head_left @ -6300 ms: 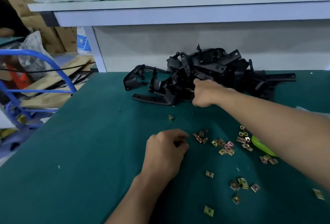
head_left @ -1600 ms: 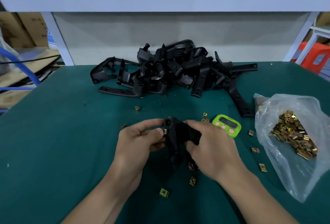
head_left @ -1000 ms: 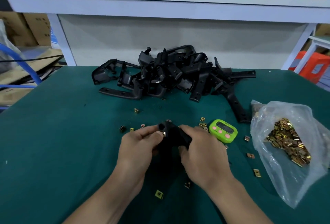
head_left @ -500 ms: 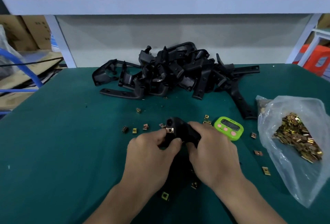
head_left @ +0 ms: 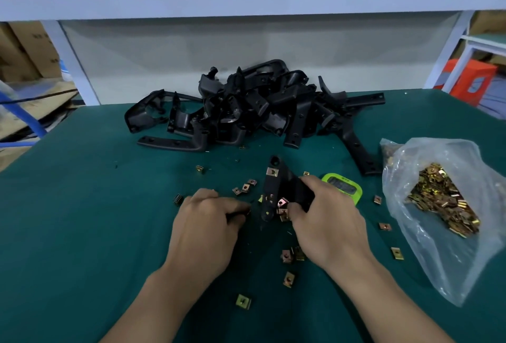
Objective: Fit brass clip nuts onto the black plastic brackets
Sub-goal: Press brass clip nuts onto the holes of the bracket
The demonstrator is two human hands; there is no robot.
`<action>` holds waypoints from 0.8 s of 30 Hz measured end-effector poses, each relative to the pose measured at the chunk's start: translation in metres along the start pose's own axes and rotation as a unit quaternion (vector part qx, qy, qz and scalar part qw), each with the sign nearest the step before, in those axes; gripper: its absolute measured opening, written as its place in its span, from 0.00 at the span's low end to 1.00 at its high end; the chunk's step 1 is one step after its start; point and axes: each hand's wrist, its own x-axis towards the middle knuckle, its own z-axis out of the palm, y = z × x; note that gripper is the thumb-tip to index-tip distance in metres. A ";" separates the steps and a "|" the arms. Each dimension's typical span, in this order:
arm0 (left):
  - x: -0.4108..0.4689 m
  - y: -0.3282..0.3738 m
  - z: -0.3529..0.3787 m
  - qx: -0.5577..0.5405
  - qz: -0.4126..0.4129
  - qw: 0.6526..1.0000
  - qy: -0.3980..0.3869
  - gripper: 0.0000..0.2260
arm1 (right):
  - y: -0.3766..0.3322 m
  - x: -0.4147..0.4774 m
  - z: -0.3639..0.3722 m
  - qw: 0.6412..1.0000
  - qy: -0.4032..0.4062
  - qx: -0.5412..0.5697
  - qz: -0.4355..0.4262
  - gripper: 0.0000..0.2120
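Fetching a clip nut (head_left: 245, 187) for the bracket (head_left: 276, 189).
Gripping it in right hand (head_left: 328, 222); curling left hand (head_left: 205, 222) fingers, catch unclear; best angling its free end toward those fingertips.

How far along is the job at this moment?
Done: one brass clip nut sits on the bracket gripped by the right hand. In hand: the left hand is down among loose nuts; whether it holds one is unclear. Left: the pile of brackets behind, with a bag of nuts beside.
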 end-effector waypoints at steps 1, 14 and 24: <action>0.001 -0.001 -0.001 -0.006 -0.004 1.000 -0.005 0.11 | 0.000 0.000 0.000 1.000 -0.002 -0.001 -0.002 0.07; -0.007 0.004 0.000 -0.113 -0.024 0.991 0.072 0.11 | 0.000 0.000 -0.001 1.000 -0.011 0.019 0.014 0.09; 0.000 -0.005 -0.006 -0.279 -0.067 0.956 0.062 0.14 | -0.001 -0.002 -0.002 1.000 -0.006 0.005 -0.013 0.07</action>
